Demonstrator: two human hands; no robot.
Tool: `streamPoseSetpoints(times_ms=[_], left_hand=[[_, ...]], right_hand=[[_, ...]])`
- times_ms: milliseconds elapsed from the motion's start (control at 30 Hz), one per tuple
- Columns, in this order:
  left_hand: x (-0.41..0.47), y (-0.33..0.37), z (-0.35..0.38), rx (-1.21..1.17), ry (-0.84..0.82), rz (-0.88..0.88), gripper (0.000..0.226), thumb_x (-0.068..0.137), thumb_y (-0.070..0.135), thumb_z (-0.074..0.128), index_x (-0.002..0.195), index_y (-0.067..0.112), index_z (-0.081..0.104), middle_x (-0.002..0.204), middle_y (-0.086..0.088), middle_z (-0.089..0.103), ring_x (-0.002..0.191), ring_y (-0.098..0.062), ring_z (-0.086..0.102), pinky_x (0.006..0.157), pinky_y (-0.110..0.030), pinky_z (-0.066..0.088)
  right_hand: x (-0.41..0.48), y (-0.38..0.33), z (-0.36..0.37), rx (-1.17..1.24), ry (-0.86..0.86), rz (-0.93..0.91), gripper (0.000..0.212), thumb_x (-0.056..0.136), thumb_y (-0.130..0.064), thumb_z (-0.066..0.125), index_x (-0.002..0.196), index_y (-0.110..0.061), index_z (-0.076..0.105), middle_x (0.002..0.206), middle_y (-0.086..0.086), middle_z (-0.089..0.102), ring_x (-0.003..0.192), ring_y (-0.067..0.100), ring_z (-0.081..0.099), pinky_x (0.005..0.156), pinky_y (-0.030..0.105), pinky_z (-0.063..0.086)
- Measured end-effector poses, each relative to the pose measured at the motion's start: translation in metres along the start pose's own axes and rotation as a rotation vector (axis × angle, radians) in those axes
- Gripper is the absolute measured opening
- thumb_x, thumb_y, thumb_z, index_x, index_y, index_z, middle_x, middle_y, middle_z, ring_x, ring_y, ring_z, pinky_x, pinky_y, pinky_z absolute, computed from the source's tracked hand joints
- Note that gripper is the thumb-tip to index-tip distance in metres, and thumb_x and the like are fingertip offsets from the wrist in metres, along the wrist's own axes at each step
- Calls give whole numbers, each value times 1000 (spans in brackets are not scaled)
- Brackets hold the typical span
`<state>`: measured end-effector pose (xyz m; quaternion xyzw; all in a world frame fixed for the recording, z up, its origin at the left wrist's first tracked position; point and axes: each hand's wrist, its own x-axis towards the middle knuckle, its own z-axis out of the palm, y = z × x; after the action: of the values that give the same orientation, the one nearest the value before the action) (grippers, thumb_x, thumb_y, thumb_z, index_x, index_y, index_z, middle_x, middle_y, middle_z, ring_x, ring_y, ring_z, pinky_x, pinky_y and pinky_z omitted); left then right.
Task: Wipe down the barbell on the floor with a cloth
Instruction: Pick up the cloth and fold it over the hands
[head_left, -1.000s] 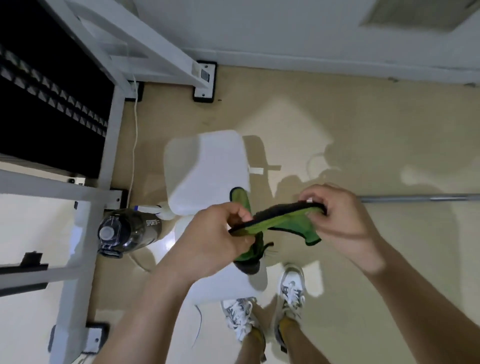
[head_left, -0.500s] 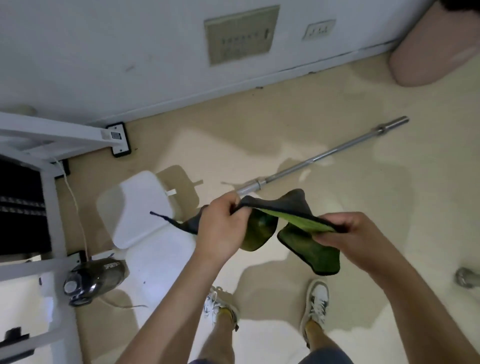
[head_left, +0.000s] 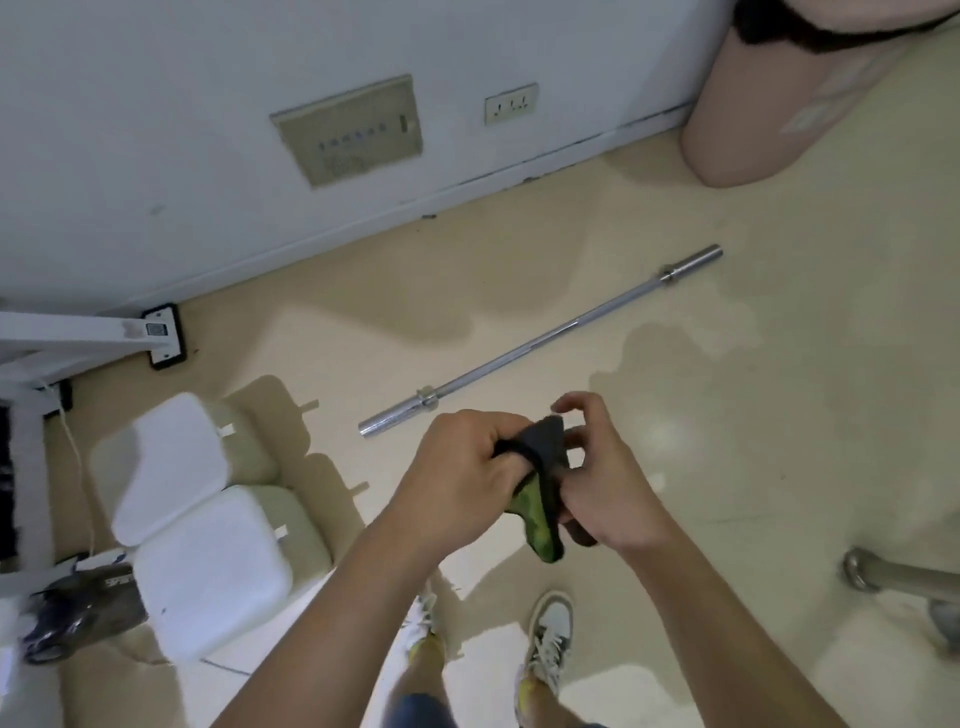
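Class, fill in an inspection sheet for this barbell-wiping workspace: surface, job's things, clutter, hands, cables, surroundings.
Surface: beige floor, glossy, with darker patches.
Job's things: barbell lies bare on the floor, no plates; green and black cloth is bunched between both hands, not touching the bar.
Clutter: two white pads and a dark bottle at left.
Hands: left hand grips the cloth; right hand holds it, fingers partly spread.
Cables: white cord beside the white frame.
Surroundings: wall socket, wall panel, pink bag.

A bare silver barbell (head_left: 540, 344) lies diagonally on the beige floor; a bunched dark-and-green cloth (head_left: 540, 499) is held above its near end
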<state>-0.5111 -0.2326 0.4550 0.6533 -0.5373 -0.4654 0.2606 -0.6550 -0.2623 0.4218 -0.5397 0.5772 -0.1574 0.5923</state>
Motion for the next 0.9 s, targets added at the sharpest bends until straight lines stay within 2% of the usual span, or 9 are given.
streamPoseSetpoints(times_ms=[133,233,300,433,533,667,733,800,900], left_hand=[[38,7,17,-36,-75,14,36,76,5,47,88,28,70,78,6,71,78,-14,67,75,-35,57],[69,6,18,-4,-24,64,64,77,-10,42,111,41,60,91,25,64,89,4,57,73,-8,45],[89,-2,17,-113,-55,63,73,78,-17,39,112,45,59,92,27,63,92,2,56,72,-7,42],[143,-38,23,-395,-107,-23,65,75,-28,46,85,28,77,83,9,60,84,-15,59,69,-24,47],[179,-60,27,-440,-106,-117,53,74,-25,54,86,21,77,93,2,59,89,-18,60,75,-23,51],[224,-86,35,-455,-165,-184,31,72,-2,70,92,22,76,99,-4,61,90,-16,60,80,-29,49],[247,-101,48,-458,-63,-256,20,69,6,79,81,22,76,86,2,65,78,-8,61,69,-20,48],[271,-119,68,-330,49,-320,29,68,-3,75,68,25,66,69,10,64,61,-7,56,56,-13,43],[303,-147,99,-229,1,-382,36,66,-9,61,72,24,48,54,16,57,46,-7,43,42,-14,34]], right_hand=[[35,16,-50,-417,155,-116,22,85,-9,55,98,-22,67,86,-2,63,79,16,62,73,29,50],[65,20,-94,-782,240,-165,13,84,-33,63,84,-21,68,82,-3,55,79,18,54,66,30,41],[86,17,-118,-802,251,-233,21,75,-37,72,71,-18,63,82,-4,51,80,14,49,62,26,37],[141,14,-148,-797,53,-284,37,68,-26,78,57,-21,43,74,-6,52,73,15,47,58,24,37],[187,15,-159,-939,-97,-275,32,78,-28,71,65,-22,42,62,-7,47,58,13,44,51,25,32],[252,27,-166,-1140,-220,-288,28,85,-34,63,78,-25,37,64,-8,47,60,17,48,51,27,34],[285,41,-166,-1193,-250,-268,17,86,-37,58,86,-27,45,72,-5,56,66,18,52,55,29,40],[316,59,-164,-1154,-326,-176,9,88,-37,57,93,-30,56,78,-6,61,71,15,56,64,28,47],[359,89,-166,-973,-482,36,6,88,-29,60,85,-30,66,73,-10,61,66,7,57,58,19,42]])
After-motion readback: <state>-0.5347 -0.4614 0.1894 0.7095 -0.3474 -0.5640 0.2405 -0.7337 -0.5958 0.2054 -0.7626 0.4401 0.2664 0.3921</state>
